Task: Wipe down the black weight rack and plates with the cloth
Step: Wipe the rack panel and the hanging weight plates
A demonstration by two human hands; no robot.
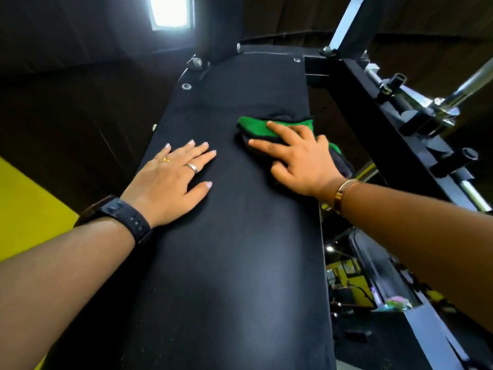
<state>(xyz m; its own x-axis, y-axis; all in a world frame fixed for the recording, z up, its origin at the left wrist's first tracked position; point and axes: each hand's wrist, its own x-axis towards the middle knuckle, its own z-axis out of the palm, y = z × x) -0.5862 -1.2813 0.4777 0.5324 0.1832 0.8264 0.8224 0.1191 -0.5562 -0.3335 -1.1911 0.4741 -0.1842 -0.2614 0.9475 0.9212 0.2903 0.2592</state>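
A long flat black panel of the weight rack [229, 249] runs away from me down the middle of the view. My left hand [173, 180] lies flat on it with fingers spread and straight, holding nothing. My right hand [298, 158] presses a green and black cloth [256, 126] onto the panel near its right edge, with index and middle fingers stretched over the cloth and the others curled at its side. Part of the cloth hangs past the right edge behind the hand. No weight plates are clearly visible.
A black frame beam [394, 134] with chrome bars and bolts [440, 108] runs diagonally on the right. Bolts [186, 86] sit at the panel's far end below an upright post [216, 30]. A bright window [170, 10] is up top; a yellow surface [26, 209] lies left.
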